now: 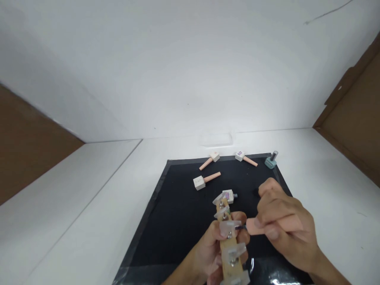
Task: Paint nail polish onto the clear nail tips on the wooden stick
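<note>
A wooden nail-tip stand [227,247] is gripped from below by my left hand [208,251], fingers wrapped round it. Several clear false nail tips stick out along it on small metal mounts. My right hand [282,221] pinches the peach handle of a nail polish brush [255,227]. The brush's dark bristle end touches or nearly touches the edge of one false nail [230,228]. Just beyond the stand lies an uncapped white nail polish bottle [228,196], its dark neck pointing right.
Three white bottles with peach caps, a left one [199,183], a back one [214,156] and a right one [240,156], lie on the black mat [175,206]. A teal bottle [270,162] stands at its far right corner. Behind is a clear plastic tray [217,139]. White walls and brown side panels enclose the table.
</note>
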### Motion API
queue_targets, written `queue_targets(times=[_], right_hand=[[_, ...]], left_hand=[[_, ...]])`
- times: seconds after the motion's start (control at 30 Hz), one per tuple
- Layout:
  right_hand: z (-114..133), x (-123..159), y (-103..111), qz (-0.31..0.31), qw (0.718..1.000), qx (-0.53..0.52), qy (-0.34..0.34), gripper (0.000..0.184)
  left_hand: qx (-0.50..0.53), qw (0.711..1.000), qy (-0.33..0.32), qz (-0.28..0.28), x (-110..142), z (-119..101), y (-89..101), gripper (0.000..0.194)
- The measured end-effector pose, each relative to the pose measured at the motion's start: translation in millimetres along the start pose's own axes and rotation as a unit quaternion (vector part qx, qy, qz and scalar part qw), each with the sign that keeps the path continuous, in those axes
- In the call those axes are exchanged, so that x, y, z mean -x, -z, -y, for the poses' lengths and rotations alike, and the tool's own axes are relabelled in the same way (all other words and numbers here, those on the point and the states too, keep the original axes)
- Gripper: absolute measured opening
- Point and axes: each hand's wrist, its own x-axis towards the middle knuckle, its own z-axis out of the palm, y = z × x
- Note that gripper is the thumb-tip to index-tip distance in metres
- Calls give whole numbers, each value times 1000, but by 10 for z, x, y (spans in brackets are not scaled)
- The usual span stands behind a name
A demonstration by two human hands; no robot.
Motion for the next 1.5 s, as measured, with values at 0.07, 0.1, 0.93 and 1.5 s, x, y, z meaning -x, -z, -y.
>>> queue_targets(times=[0.07, 0.1, 0.93, 1.5], right_hand=[[3, -3, -5, -5, 1000, 3, 0, 31], [3, -4, -9, -7, 1000, 1, 0, 32], [12, -32, -18, -12, 1000, -3, 6, 32], [-2, -4, -6, -5, 1000, -5, -10, 33]], left_hand=[[5, 1000, 1, 8, -4, -2, -12, 8], [6, 1000, 0, 9, -8, -3, -18, 8], [-9, 1000, -1, 5, -6, -1, -10, 10], [-10, 1000, -8, -1, 2, -3, -22, 12]])
